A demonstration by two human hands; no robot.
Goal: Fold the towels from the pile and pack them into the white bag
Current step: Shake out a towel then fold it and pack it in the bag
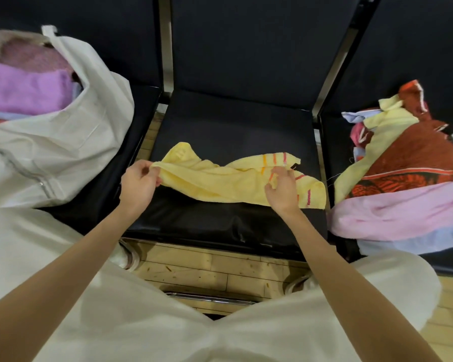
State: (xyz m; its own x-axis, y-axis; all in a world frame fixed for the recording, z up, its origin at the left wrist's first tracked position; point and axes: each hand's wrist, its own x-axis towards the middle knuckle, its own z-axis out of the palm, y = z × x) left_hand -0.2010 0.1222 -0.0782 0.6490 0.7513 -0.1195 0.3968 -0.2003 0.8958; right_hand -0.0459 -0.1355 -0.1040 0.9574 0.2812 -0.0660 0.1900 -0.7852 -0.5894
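A pale yellow towel (220,178) with orange and pink stripes lies crumpled across the middle black chair seat (233,126). My left hand (139,181) pinches its left edge. My right hand (283,192) is over the striped right part, its fingertips pinching the cloth near the stripes. The white bag (63,142) stands on the left chair with purple and pink folded towels (24,87) inside. The pile of towels (403,165) sits on the right chair: rust-red, yellow, pink and light blue pieces.
Three black chairs stand in a row with metal frames between them. Wooden floor (207,270) shows below the seat's front edge. My knees in white trousers fill the lower part of the view.
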